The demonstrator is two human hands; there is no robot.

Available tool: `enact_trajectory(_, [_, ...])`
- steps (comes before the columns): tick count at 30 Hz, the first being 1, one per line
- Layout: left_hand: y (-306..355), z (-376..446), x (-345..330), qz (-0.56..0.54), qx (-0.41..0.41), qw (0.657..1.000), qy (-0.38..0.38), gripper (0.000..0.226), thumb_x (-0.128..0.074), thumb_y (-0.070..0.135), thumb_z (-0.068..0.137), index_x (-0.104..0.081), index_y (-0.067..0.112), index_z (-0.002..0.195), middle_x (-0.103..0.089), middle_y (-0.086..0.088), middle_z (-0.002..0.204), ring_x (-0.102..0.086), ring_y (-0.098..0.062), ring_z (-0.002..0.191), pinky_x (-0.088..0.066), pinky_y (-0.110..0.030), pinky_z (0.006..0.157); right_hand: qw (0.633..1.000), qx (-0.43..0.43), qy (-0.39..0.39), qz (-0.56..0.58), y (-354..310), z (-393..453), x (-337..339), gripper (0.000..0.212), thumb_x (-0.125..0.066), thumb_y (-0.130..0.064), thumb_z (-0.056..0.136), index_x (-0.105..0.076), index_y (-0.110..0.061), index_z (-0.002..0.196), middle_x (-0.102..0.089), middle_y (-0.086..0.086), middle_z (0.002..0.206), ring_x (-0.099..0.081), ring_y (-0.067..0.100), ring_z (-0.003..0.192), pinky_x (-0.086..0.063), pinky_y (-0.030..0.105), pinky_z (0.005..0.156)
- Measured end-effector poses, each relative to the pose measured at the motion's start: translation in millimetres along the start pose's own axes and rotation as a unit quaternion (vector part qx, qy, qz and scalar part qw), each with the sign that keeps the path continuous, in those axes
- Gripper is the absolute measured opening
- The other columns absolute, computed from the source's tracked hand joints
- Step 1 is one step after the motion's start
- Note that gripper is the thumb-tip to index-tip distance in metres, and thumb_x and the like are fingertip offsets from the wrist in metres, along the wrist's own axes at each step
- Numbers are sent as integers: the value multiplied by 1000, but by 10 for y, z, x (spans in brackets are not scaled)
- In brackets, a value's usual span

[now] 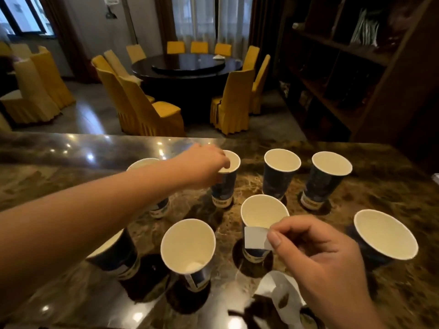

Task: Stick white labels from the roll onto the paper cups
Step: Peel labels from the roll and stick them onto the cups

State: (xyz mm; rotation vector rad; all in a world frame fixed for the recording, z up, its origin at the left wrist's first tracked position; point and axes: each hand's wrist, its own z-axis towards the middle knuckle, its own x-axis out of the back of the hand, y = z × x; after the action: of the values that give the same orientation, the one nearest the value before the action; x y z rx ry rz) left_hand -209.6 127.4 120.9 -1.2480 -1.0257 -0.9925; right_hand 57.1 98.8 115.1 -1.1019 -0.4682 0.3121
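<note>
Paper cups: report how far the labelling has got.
Done: no cup plainly shows a white label on the sides in view, so finished ones cannot be confirmed. In hand: the right hand pinches a white label, while the left hand grips the rim of a back-row cup. Left: sticking that label on; the label strip lies on the counter.

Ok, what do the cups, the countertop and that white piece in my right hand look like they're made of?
Cups: likely paper, matte cream inside, dark printed outside, thin rolled rims.
Countertop: looks like polished brown marble or an imitation; veined pattern, sharp light reflections.
White label, pinched by the right hand: thin paper, it curls slightly; whether its finish is matte or glossy is unclear.
</note>
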Motion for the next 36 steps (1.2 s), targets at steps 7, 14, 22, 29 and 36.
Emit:
enact_trajectory(7, [-129,124,22,-64,38,997,25,24,-56,18,93,-63,19,116,-66,-11,109,-65,-28,98,-52,-33,78,999,9,12,-39,39,85,-15,15,-75,-26,73,-71,-37,83,-71,-15,76,-65,13,75,-55,20,59])
enact_trajectory(14, [-303,-178,1021,-229,42,951,202,32,-55,11,93,-60,13,124,-64,-5,111,-57,-16,103,-42,-21,85,998,28,53,-34,-102,389,63,14,-72,-16,77,-71,-29,75,-71,-12,78,-65,12,77,-56,20,62])
enact_trajectory(22, [-25,-382,1427,-296,38,928,222,27,-53,22,96,-63,20,120,-59,10,101,-56,-7,99,-48,-21,82,997,67,25,-20,-364,728,-25,4,-71,-23,79,-68,-25,80,-69,-5,79,-66,16,74,-59,37,62])
enact_trajectory(29, [125,-467,1402,-305,57,929,202,25,-53,24,96,-66,20,117,-63,8,99,-61,-12,99,-52,-33,84,999,32,2,-40,-189,711,-57,12,-76,-20,78,-65,-25,76,-66,-3,71,-63,16,69,-58,45,64])
enact_trajectory(36, [208,-497,1403,-316,56,924,206,25,-52,24,97,-65,19,118,-63,7,100,-61,-13,98,-51,-31,84,999,12,5,-37,-132,666,-45,11,-75,-24,79,-64,-26,78,-64,-13,71,-58,2,65,-49,18,56])
